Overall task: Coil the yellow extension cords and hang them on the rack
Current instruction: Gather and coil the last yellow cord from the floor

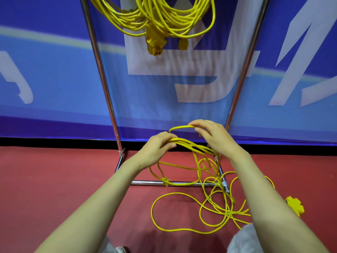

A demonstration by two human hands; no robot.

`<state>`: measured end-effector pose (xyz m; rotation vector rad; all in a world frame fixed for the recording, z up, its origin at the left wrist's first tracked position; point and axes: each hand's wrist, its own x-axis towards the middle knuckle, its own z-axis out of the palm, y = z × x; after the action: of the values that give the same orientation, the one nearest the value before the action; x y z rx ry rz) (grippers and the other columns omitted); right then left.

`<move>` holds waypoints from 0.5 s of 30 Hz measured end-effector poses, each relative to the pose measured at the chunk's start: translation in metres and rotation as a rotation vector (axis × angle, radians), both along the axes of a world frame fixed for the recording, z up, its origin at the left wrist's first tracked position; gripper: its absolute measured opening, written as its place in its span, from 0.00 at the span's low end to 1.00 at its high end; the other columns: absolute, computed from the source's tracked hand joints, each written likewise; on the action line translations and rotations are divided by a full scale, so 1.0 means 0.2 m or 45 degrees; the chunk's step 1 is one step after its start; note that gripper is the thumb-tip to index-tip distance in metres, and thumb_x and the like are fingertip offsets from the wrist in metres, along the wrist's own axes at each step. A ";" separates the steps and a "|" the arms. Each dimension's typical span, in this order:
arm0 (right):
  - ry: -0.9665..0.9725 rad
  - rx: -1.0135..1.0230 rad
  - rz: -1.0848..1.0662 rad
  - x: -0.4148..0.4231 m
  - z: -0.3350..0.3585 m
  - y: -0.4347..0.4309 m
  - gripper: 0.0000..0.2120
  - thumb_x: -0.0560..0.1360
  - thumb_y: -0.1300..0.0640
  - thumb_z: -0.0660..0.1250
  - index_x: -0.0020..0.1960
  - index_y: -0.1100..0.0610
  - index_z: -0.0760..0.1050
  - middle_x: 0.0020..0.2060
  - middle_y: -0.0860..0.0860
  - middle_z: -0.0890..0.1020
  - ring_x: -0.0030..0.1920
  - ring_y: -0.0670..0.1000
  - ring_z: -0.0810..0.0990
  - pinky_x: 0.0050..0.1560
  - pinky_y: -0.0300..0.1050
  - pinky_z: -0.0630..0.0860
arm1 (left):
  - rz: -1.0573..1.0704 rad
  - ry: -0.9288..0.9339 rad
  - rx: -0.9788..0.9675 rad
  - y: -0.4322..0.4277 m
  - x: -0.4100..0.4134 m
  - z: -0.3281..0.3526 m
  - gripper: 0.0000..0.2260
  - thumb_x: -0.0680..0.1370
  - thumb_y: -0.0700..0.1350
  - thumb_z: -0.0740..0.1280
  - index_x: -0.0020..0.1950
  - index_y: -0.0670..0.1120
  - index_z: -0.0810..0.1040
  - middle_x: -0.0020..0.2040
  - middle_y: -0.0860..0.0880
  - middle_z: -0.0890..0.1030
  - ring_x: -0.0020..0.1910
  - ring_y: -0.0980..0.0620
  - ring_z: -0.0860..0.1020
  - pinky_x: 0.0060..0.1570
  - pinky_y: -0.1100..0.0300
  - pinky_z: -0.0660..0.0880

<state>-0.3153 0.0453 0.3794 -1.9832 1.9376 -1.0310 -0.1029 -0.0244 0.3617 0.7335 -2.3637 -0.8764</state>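
Head view: the left hand (pixel 160 146) grips several gathered loops of the cord (pixel 189 144), and the right hand (pixel 217 136) pinches a new loop beside them. The rest sprawls on the floor (pixel 54 179), crossing itself and lying over the rack (pixel 103 79) base bar, so pulling could knot or snag it. The cord is thin, yellow and limp. Finished coils (pixel 160 17) hang above.

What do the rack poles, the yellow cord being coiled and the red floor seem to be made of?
Rack poles: polished metal, probably chromed, given mirror-like highlights. Yellow cord: smooth plastic or rubber jacket, bending in soft loops. Red floor: matt, finely grained, perhaps carpet or sports flooring; unclear.
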 end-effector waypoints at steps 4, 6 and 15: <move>-0.257 0.078 0.020 0.02 0.02 0.02 0.10 0.77 0.63 0.62 0.54 0.50 0.71 0.40 0.45 0.78 0.41 0.41 0.79 0.47 0.40 0.73 | 0.023 0.015 -0.127 -0.01 -0.02 -0.01 0.08 0.79 0.37 0.64 0.57 0.41 0.79 0.47 0.49 0.71 0.45 0.62 0.71 0.48 0.73 0.64; -0.196 0.067 0.056 0.03 0.03 0.02 0.11 0.77 0.66 0.61 0.51 0.50 0.73 0.44 0.47 0.75 0.38 0.47 0.79 0.44 0.39 0.72 | 0.067 0.039 -0.205 0.00 -0.03 -0.03 0.08 0.79 0.37 0.64 0.58 0.39 0.78 0.53 0.48 0.67 0.45 0.63 0.69 0.50 0.78 0.61; -0.481 0.042 0.141 0.08 0.03 0.03 0.09 0.77 0.62 0.65 0.53 0.51 0.80 0.35 0.44 0.77 0.27 0.46 0.72 0.31 0.39 0.71 | 0.005 0.065 -0.219 0.02 -0.04 -0.02 0.07 0.80 0.37 0.62 0.57 0.41 0.76 0.50 0.50 0.74 0.47 0.58 0.71 0.49 0.71 0.66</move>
<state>-0.3002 0.0513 0.3852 -1.7052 1.6166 -1.2298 -0.1105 -0.0206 0.3581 0.6385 -2.3563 -0.6712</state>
